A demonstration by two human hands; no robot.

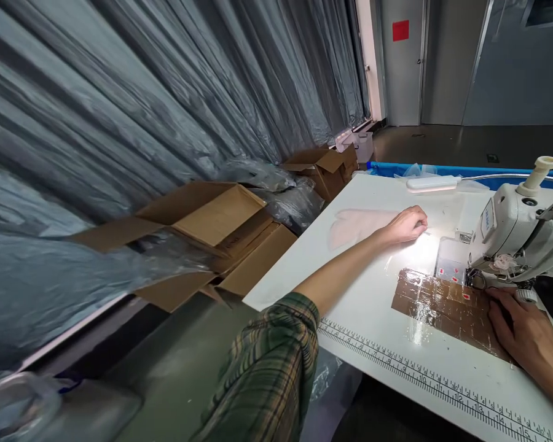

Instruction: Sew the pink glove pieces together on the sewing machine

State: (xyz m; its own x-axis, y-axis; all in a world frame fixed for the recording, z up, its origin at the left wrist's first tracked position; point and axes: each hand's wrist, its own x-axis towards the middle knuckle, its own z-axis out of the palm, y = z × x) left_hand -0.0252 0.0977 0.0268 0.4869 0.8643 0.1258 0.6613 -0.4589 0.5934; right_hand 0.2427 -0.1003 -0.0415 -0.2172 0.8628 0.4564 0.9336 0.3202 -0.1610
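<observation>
My left hand (406, 224) reaches across the white sewing table, fingers curled and pressed together near the tabletop. Glare from the lamp washes out whatever may be in its fingertips. Just left of it, partly behind the wrist, lies a pale pink fabric piece (357, 226). My right hand (523, 325) rests beside the presser foot (474, 279) of the white sewing machine (511, 215), fingers apart and stretched toward the needle area. Under that hand is a brown taped sheet (435, 301) fixed on the table. No fabric shows clearly beneath the foot.
A ruler strip (419, 374) runs along the table's front edge. A white lamp (433, 183) on a bendable neck lies at the back. Left of the table stand open cardboard boxes (221, 221) and plastic bags (295, 199), by a grey curtain (166, 92).
</observation>
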